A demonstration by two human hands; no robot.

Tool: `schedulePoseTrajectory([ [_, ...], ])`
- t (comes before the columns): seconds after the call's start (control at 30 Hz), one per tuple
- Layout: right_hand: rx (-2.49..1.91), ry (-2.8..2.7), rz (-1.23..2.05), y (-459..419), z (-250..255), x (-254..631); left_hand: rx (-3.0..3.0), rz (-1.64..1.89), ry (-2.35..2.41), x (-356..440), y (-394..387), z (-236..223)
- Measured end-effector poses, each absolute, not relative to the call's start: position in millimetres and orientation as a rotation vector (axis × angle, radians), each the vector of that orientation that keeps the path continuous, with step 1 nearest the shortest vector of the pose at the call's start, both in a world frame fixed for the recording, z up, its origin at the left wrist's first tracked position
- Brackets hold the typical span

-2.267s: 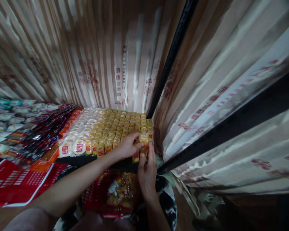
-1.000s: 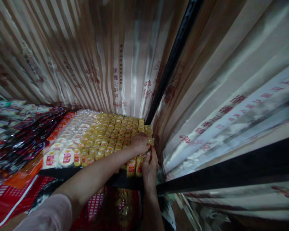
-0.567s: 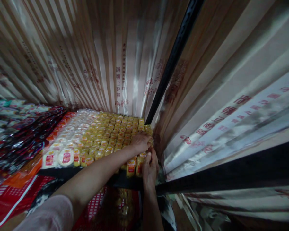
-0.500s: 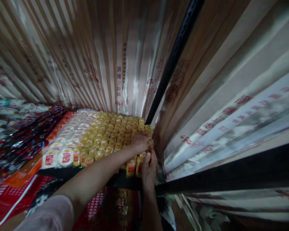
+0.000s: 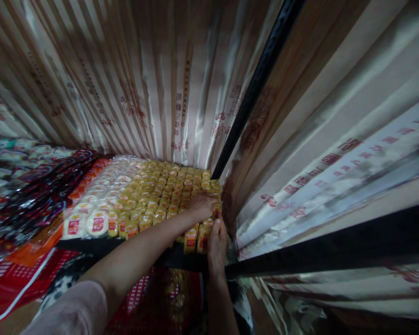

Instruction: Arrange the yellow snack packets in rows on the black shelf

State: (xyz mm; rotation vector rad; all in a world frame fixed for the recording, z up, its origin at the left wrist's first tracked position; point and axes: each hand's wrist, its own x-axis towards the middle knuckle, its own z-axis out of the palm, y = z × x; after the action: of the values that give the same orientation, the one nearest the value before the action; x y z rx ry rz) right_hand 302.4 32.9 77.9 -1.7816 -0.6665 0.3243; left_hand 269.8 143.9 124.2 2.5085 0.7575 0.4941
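Observation:
Rows of small yellow wrapped cakes (image 5: 167, 190) with red and orange labels stand packed together on a dark shelf. My left hand (image 5: 203, 206) reaches across them to the rightmost row, its fingers closed around one wrapped cake there. Just in front, my right hand (image 5: 218, 242) has its thumb and fingers closed on the same spot, close to the left fingertips. The held cake is mostly hidden by the hands. Front cakes (image 5: 191, 238) with upright labels stand left of my right hand.
White round wrapped cakes (image 5: 97, 224) lie left of the yellow ones, then orange and dark glossy packets (image 5: 38, 190). A black post (image 5: 246, 107) rises at the shelf's back right corner. Pale printed curtains (image 5: 153, 93) hang behind and right. A red basket (image 5: 24, 288) sits below.
The view has shifted slightly. Both hands stay at the rightmost row, with hardly any movement.

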Motion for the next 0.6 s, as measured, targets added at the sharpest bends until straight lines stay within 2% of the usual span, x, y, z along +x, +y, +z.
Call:
schedulePoseTrajectory([
  [0.3, -1.73, -0.691, 0.408, 36, 69, 302, 2.711, 0.435, 0.703, 262, 139, 125],
  [0.6, -1.75, -0.676, 0.33, 36, 72, 302, 2.457, 0.876, 0.711, 225, 89, 140],
])
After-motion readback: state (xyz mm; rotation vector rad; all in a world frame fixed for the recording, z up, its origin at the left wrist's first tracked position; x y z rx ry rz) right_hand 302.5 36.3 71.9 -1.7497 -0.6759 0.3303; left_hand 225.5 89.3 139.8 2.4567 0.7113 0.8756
